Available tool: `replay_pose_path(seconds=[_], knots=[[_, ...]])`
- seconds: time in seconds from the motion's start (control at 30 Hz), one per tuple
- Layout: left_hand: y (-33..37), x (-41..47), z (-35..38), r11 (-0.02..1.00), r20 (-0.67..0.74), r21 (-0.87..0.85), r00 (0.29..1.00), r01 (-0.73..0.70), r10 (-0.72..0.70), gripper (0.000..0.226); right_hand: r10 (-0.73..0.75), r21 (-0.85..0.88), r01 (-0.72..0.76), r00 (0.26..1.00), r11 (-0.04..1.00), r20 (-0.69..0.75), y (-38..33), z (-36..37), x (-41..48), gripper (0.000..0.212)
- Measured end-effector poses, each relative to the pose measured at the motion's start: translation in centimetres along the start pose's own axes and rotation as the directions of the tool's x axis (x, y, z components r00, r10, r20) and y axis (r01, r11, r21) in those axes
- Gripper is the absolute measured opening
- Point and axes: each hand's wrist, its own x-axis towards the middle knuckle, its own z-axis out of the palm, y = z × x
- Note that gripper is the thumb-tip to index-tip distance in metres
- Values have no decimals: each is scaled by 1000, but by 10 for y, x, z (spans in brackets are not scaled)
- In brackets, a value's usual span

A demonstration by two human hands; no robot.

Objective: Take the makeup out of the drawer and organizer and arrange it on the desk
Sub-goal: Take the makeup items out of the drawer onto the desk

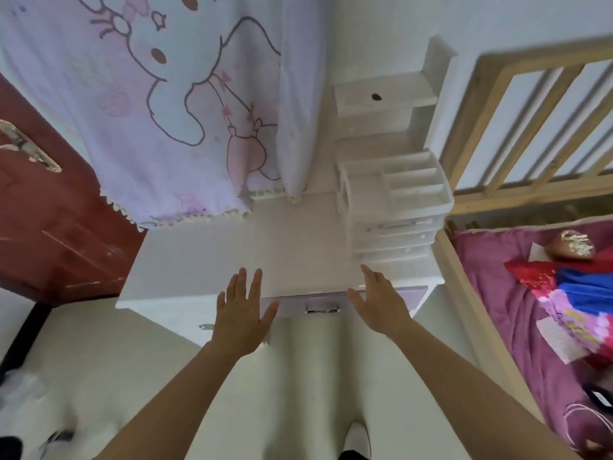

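Your left hand [240, 313] and right hand [378, 300] hover at the front edge of the surface [215, 260], fingers [255, 282] spread and empty; the organizer [391, 207] stands at two o'clock.

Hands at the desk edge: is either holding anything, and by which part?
Nothing is held. The left hand and the right hand are both open, fingers straight, either side of the drawer handle.

A white rectangular desk [232, 254] is carrying a white plastic tiered organizer [394, 194] with small front drawers, sitting at the right rear corner. The fringed hem of a pale cartoon-print curtain [199, 207] is draping onto the desk's back edge.
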Motion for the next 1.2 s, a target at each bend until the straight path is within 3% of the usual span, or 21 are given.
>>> replay_pose_path(seconds=[0.13, 0.2, 0.27, 0.33, 0.4, 0.5, 0.6, 0.67, 0.83, 1.2], knots=[[-16, 45, 57, 999, 99, 43, 995, -27, 23, 88, 148, 178, -170, 980, 969, 130, 18, 60, 34, 62], [-25, 67, 84, 997, 141, 68, 990, -40, 30, 87, 235, 320, -287, 953, 903, 190, 22, 90, 45, 51], [-34, 90, 112, 994, 141, 99, 990, -46, 32, 85, 354, 555, -455, 890, 696, 286, 24, 118, 57, 48], [-44, 105, 139, 993, 147, 103, 988, -63, 48, 81, 421, 750, -575, 799, 328, 429, 23, 146, 70, 54], [-54, 108, 166, 993, 150, 78, 986, -91, 78, 78, 466, 791, -606, 725, 81, 508, 21, 173, 87, 43], [-64, 106, 191, 993, 96, 45, 990, -111, 106, 82, 525, 835, -514, 664, -198, 533, 15, 206, 112, 11], [-66, 107, 198, 993, 102, 30, 988, -117, 113, 88, 548, 845, -360, 646, -396, 532, 9, 228, 129, 11], [-69, 109, 200, 991, 105, 36, 987, -128, 124, 89, 571, 841, -296, 629, -452, 528, 8, 238, 136, 12], [-70, 110, 203, 990, 103, 35, 986, -138, 133, 93, 591, 843, -283, 611, -457, 526, 13, 241, 136, 16], [-66, 110, 204, 992, 69, 0, 989, -127, 127, 90, 632, 866, -320, 593, -384, 499, 14, 243, 121, 18]])
